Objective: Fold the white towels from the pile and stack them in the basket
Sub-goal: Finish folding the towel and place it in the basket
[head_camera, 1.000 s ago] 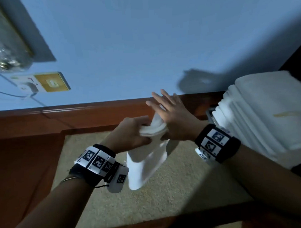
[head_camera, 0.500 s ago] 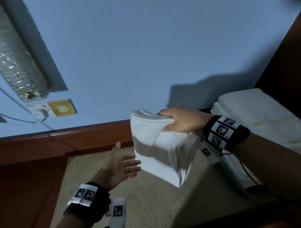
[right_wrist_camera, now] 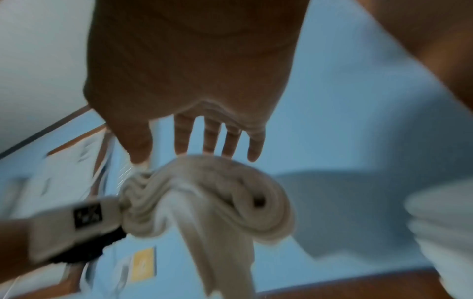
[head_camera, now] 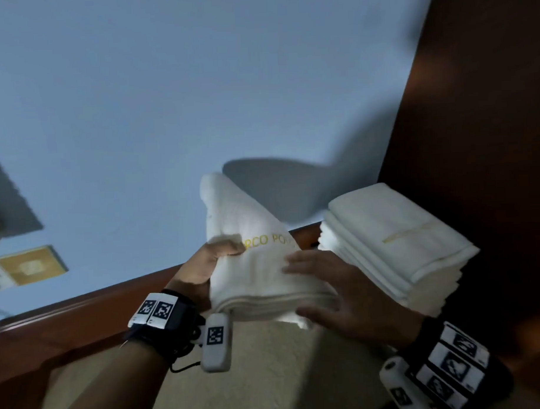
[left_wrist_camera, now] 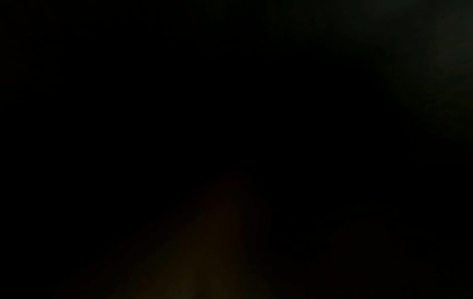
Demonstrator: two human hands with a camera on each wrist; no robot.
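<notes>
Progress: a stack (head_camera: 395, 239) of folded white towels sits at right, several layers deep, so a good part of the job looks done. Can't see a basket under it, nor the unfolded pile, so what's left is unclear.

Towel (head_camera: 258, 266) in hand is already folded into a thick wad w/ layered edges showing and yellow lettering on top. Prob. next step: set it on the stack, which is just beside it to the right.

Left hand (head_camera: 200, 268) grips the towel's left edge, thumb curled over the top; towel is held up in the air, above the beige floor. Right hand (head_camera: 342, 296) lies flat on the towel's right side, fingers (right_wrist_camera: 210, 137) straight and spread, pressing rather than clasping. Towel sits between the two hands. Right wrist view shows rolled fold ends just past the fingertips. Left wrist view is black, no info.
</notes>
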